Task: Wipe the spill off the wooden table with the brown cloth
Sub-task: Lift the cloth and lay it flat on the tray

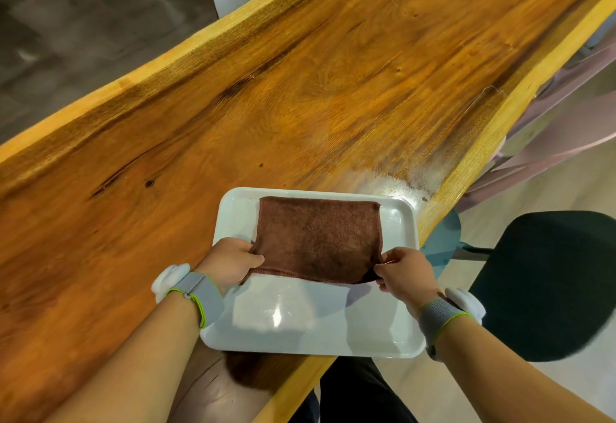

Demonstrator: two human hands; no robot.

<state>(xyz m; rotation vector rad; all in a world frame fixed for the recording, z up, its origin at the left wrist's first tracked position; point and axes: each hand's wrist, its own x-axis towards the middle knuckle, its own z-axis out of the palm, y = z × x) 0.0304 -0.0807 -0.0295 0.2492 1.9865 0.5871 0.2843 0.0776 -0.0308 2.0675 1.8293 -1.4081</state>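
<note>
Both hands are pinching the near corners of the brown cloth (318, 239): the left hand (230, 261) is gripping the corner at 9 o'clock, the right hand (405, 271) the corner at 3 o'clock. The cloth is lying flat on the white tray (310, 322), which is sitting on the counter (233, 96). The wet, shiny spill (403, 177) is waiting just past the tray, toward 1 o'clock. I think lifting the cloth and pressing it flat on the wet spot is the best move.

The brown cloth (318, 239) hides each hand's fingers (383, 261) beneath its corners.
</note>
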